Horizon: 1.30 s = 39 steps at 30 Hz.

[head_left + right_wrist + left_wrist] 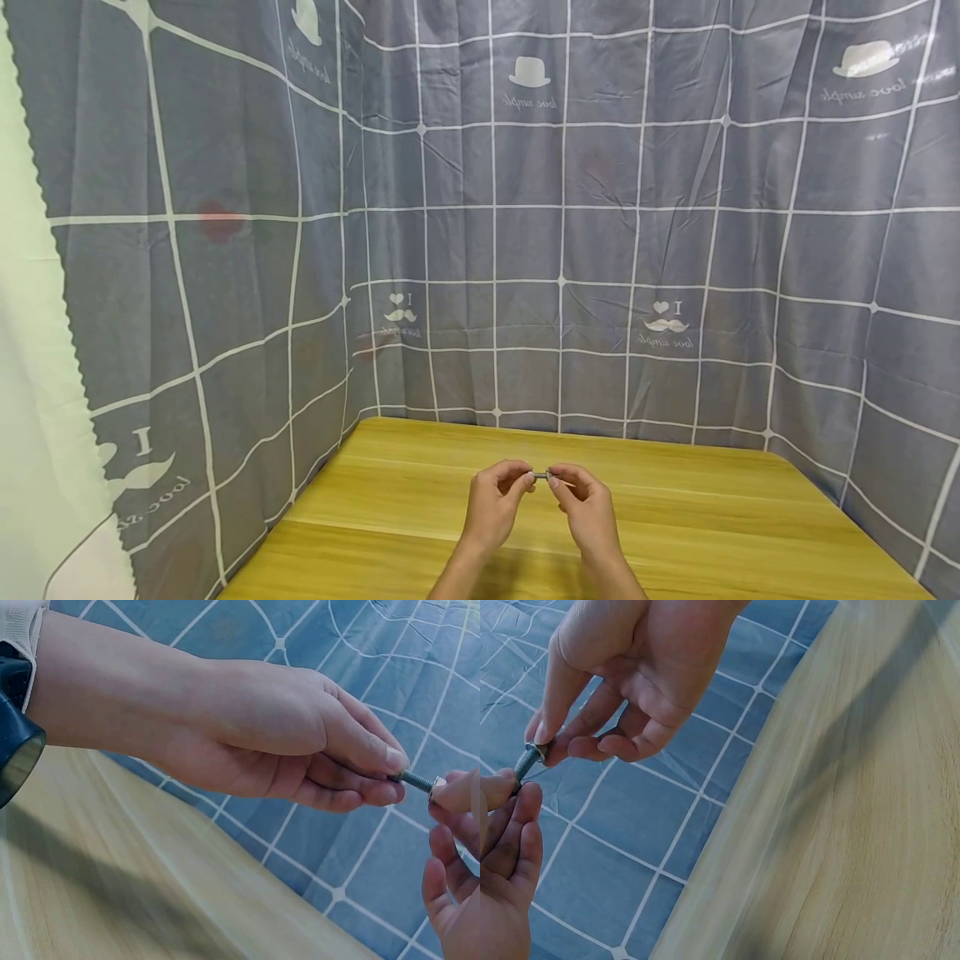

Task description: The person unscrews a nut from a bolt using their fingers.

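Between both hands, low in the middle of the head view, is a small metal bolt (541, 476) with a threaded shank. My left hand (491, 507) pinches its darker end with thumb and fingertips. At the other end, my right hand (591, 515) pinches a silver collar on the bolt between thumb and index finger. In the left wrist view the bolt (526, 762) slants, with the right hand (649, 667) above it and the left hand (502, 859) at the lower left edge. A short stretch of bare thread shows between the fingers; both ends are largely covered.
Below the hands lies a yellow wood-grain table (420, 467). A grey curtain (457, 250) with white grid lines hangs behind and along its sides. On the left forearm, the right wrist view shows a black wrist camera (16, 720) and a white cuff (21, 626).
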Tool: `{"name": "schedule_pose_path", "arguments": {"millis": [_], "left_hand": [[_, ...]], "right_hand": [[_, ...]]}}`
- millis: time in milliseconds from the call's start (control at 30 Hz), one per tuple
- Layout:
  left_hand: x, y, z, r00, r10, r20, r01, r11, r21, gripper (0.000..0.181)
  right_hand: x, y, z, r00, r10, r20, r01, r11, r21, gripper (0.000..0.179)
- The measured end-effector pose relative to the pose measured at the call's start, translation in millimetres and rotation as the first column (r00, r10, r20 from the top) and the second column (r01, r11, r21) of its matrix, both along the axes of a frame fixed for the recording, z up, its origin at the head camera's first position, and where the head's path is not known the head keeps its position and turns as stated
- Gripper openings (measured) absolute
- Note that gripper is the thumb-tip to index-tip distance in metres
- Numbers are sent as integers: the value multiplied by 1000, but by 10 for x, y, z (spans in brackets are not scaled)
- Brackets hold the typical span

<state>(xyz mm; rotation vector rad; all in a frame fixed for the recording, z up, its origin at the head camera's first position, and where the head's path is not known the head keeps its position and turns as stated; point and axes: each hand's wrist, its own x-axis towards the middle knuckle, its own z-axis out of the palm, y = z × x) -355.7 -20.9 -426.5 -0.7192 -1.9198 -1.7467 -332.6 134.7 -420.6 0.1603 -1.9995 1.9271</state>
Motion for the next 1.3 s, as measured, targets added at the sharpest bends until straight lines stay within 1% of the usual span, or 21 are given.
{"name": "schedule_pose_path", "arguments": {"millis": [133,200,267,367,433,567,667,767,900,1000,1067,1200,1300], "left_hand": [[-5,5,-15,1000,-1,-19,1,1000,-7,6],[-4,6,-23,999,2,-53,-2,1000,-12,6],[0,7,-22,997,3,-74,-4,1000,-13,6],[6,6,-18,997,-2,-81,1,1000,-8,6],[13,6,-10,998,-11,-60,11,1000,1,6],[10,7,-5,999,-25,-48,26,1000,4,5],[1,7,-10,999,-26,-46,26,1000,-4,5],[-6,2,-15,999,-21,-31,21,1000,-7,4],[-10,-1,-16,1000,-28,-8,28,1000,-4,4],[-11,2,-15,999,-38,-9,38,999,-1,4],[-9,3,-13,999,-41,-12,41,999,1,4],[0,2,-9,999,-38,-33,38,999,2,4],[3,0,-4,999,-38,-38,38,999,3,5]], "right_hand": [[3,-2,0,1000,-16,16,16,1000,1,31],[-2,0,-1,999,-22,27,22,1000,6,32],[-6,-2,-5,1000,-18,24,18,1000,8,29],[-9,-1,-12,1000,2,3,-2,1000,3,25],[-9,1,-14,1000,13,1,-13,1000,-2,30],[-9,5,-9,1000,2,21,-3,1000,1,34],[-9,3,-4,1000,-7,19,6,1000,12,30],[-3,-1,0,1000,7,0,-7,1000,10,25],[8,-3,3,1000,12,8,-12,1000,17,34],[7,-1,0,1000,-1,24,0,999,32,37],[5,-1,-1,1000,-2,20,1,999,39,35],[7,-3,-3,1000,23,-2,-23,999,34,28],[5,-8,-3,1000,30,-8,-29,999,26,31]]}}
